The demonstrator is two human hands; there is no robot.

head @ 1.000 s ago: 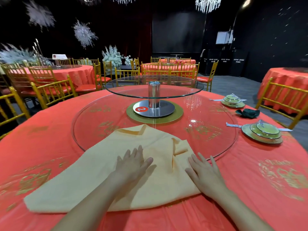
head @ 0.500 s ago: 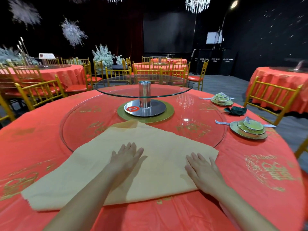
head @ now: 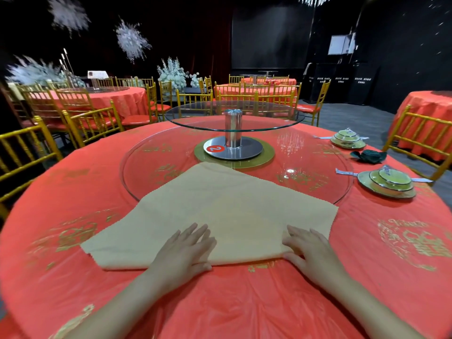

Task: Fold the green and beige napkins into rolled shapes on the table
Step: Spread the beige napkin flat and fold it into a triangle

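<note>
Head view, hands: left hand [head: 182, 250] and right hand [head: 310, 253] lie flat with fingers straight, holding nothing.
Beige napkin [head: 232, 211]: under both palms, spreading away from them.
Handling: probably light, soft and limp. Pinch the near edge beside the fingertips.

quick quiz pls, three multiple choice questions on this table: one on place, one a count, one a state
1. Where is the dark green rolled napkin? A under a hand B beside the green plate sets C on the floor
2. How many green plate sets are on this table? A one B two C five
3. The beige cloth napkin is? A rolled up B bunched C spread flat
Key: B, it lies between the sets; B, two show; C, left hand and right hand press it flat.
</note>
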